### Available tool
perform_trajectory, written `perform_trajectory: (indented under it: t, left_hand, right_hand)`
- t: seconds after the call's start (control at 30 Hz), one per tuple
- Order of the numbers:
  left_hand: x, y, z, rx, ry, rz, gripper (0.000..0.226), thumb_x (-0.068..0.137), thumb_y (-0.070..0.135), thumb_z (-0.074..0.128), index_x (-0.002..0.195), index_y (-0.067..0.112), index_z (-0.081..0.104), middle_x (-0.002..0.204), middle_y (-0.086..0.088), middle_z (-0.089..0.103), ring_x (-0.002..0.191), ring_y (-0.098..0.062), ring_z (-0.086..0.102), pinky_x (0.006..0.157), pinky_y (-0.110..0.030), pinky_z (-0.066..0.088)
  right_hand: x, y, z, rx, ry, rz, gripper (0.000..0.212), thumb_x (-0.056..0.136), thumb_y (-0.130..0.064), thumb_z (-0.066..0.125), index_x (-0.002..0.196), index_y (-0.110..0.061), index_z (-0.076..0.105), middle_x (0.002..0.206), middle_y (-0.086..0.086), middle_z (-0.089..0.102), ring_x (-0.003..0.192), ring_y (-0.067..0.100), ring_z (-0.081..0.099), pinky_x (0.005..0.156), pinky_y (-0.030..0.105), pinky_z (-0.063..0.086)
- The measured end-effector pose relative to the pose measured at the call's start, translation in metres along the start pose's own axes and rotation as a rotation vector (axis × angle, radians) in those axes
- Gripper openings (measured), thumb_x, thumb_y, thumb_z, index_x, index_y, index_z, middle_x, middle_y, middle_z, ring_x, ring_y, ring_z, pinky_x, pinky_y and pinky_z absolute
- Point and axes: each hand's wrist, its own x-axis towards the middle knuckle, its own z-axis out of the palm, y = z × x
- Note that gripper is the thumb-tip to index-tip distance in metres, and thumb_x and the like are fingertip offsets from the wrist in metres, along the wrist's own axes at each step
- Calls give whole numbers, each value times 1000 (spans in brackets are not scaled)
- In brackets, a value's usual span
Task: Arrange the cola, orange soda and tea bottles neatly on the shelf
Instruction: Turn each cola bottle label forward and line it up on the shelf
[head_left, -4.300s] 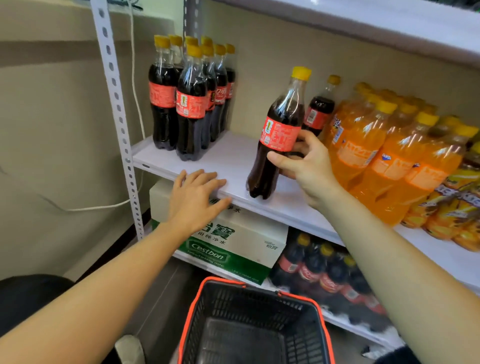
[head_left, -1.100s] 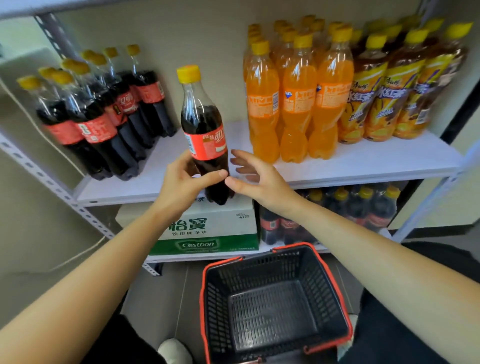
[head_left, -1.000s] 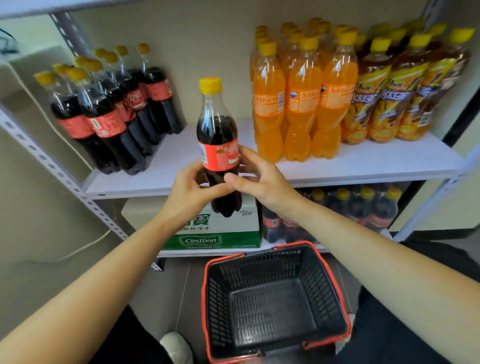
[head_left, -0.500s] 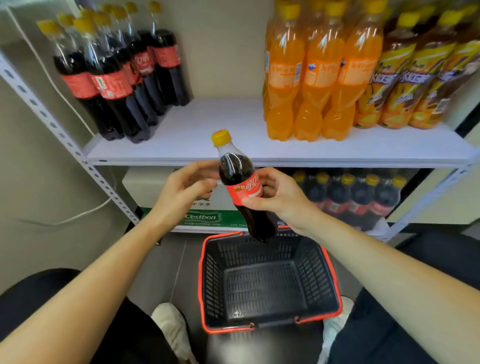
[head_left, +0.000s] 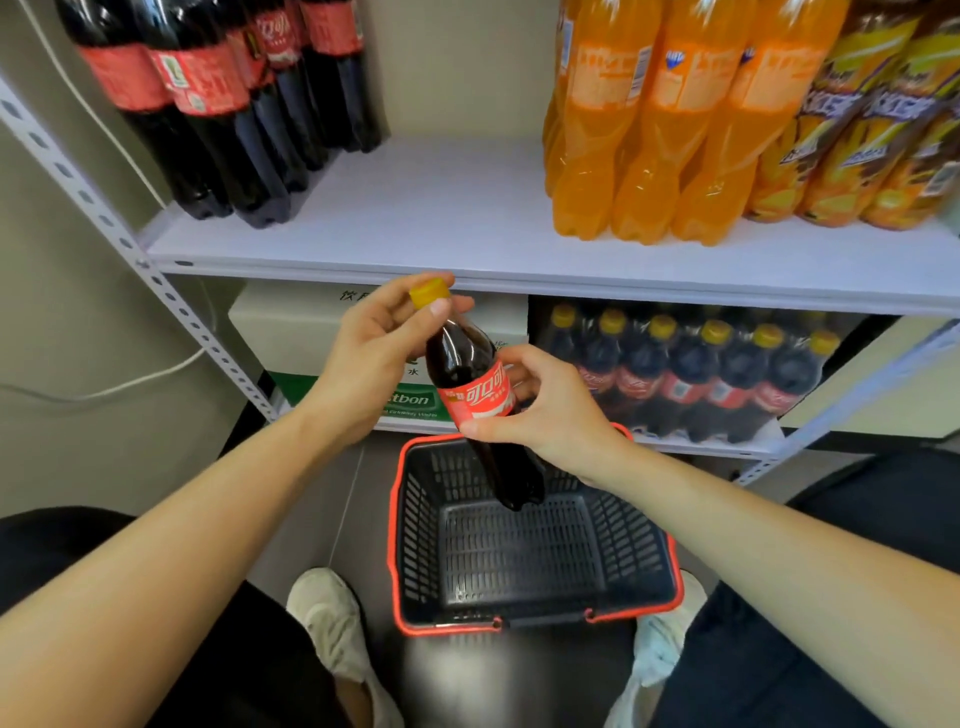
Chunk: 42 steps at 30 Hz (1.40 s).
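Observation:
A cola bottle (head_left: 470, 374) with a red label and yellow cap hangs tilted in front of the shelf, its base over the basket. My left hand (head_left: 371, 358) pinches its neck and cap. My right hand (head_left: 540, 410) grips its labelled middle. On the white shelf (head_left: 441, 218) a cluster of cola bottles (head_left: 228, 104) stands at the left, orange soda bottles (head_left: 649, 130) stand right of the middle, and tea bottles (head_left: 883, 130) stand at the far right.
A black basket with a red rim (head_left: 524, 561) sits empty on the floor between my white shoes. The lower shelf carries a white-and-green water carton (head_left: 322, 332) and a wrapped pack of cola bottles (head_left: 691, 374). A perforated metal upright (head_left: 171, 301) frames the shelf's left side.
The bottle came off the shelf edge and sank toward the basket, tilting. My left hand slid from its body up to the cap; my right hand took hold of the label.

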Motion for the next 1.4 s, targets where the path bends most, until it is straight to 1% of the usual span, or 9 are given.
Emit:
perform_trajectory:
  t: [0.17, 0.3, 0.47, 0.57, 0.7, 0.87, 1.1, 1.27, 1.4]
  left_hand:
    - [7, 5, -4, -34, 106, -38, 17, 100, 23, 62, 114, 17, 67, 101, 2, 79, 94, -11, 74, 72, -21, 56]
    - [13, 10, -8, -38, 208, -54, 13, 97, 26, 68, 106, 16, 68, 94, 3, 79, 89, -11, 74, 67, -21, 58]
    - [14, 11, -6, -27, 314, -80, 20, 93, 33, 73, 102, 16, 68, 85, 6, 77, 82, -8, 72, 73, -29, 54]
    - [15, 13, -9, -59, 228, -117, 25, 98, 38, 64, 111, 18, 73, 96, 7, 77, 91, -7, 71, 82, -31, 48]
    - [16, 9, -10, -291, -6, -220, 48, 88, 31, 53, 134, 23, 63, 128, -6, 69, 113, -23, 62, 94, -39, 48]
    - [20, 10, -10, -259, -61, -169, 42, 87, 25, 54, 128, 28, 65, 118, -5, 70, 100, -20, 69, 81, -38, 59]
    - [17, 4, 0, -51, 161, -100, 38, 85, 37, 76, 119, 23, 70, 104, -3, 76, 95, -18, 75, 70, -34, 62]
    - [21, 7, 6, -41, 95, -130, 32, 85, 47, 66, 113, 33, 70, 107, 7, 74, 97, -8, 71, 78, -28, 55]
    - [26, 9, 3, -183, -13, -132, 45, 82, 24, 57, 127, 23, 63, 106, 2, 68, 91, -13, 64, 80, -30, 53]
  right_hand:
    - [-3, -3, 4, 37, -11, 50, 78, 55, -56, 88, 122, -27, 59, 113, -8, 69, 99, 10, 67, 88, 30, 56]
    - [-8, -1, 9, -48, -83, 123, 90, 46, -63, 85, 124, -29, 53, 115, -10, 65, 97, 5, 66, 85, 27, 54]
    - [-4, 5, 8, 121, -49, 189, 69, 57, -38, 95, 114, -21, 59, 106, 0, 72, 100, 18, 71, 88, 26, 54]
    - [-3, 2, 7, 314, -88, 218, 58, 67, -27, 89, 118, -14, 63, 112, 6, 75, 106, 19, 72, 93, 28, 54]
    - [1, -10, 0, 489, -181, 213, 45, 86, -28, 76, 127, -13, 65, 118, 8, 75, 112, 21, 71, 96, 33, 54]
    - [6, -16, -10, 478, -242, 243, 42, 91, -38, 63, 131, -24, 64, 129, 2, 71, 123, 19, 65, 110, 40, 47]
    - [10, -16, -9, 143, -114, 223, 61, 74, -39, 90, 126, -26, 62, 121, -3, 71, 114, 14, 66, 105, 40, 50]
    - [9, -17, -14, 311, -96, 260, 52, 77, -32, 85, 120, -13, 63, 118, 11, 72, 107, 25, 72, 102, 46, 54]
    - [7, -21, -18, 470, -128, 268, 50, 82, -37, 72, 124, -11, 67, 114, 10, 74, 109, 27, 70, 97, 42, 53]
